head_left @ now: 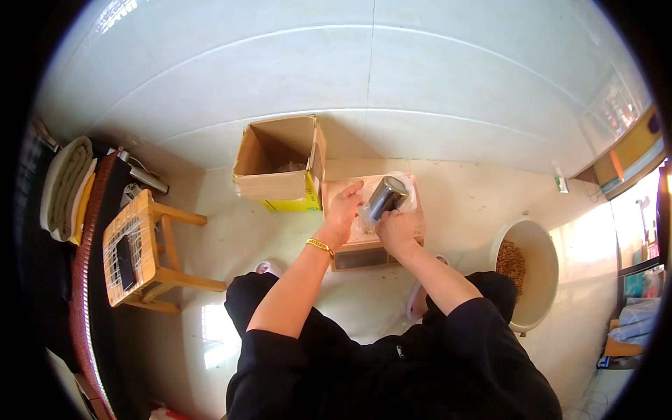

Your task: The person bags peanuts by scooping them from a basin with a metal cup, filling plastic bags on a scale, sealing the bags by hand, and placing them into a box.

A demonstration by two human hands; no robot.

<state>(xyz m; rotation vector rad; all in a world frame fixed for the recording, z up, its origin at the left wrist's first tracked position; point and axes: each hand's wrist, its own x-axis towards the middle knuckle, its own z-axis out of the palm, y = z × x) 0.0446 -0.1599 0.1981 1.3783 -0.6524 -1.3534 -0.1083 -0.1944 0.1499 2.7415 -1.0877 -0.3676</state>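
Note:
A shiny dark metal cylinder [386,196], shaped like a cup or canister, tilts over a low stand with a pinkish top [413,222]. My right hand [397,229] is closed at its lower right side. Clear plastic film [400,178] lies around and behind the cylinder, and some shows between my hands. To the left, my left hand [341,211] wears a gold bracelet at the wrist and has its fingers apart, pointing at the cylinder. Whether those fingertips touch the film, I cannot tell.
An opened cardboard box [276,185] stands behind and left of the stand. A wooden stool [155,252] with a dark phone-like object on its seat is at left. On the right stands a pale bucket [542,280] holding brown bits. A tiled wall rises behind.

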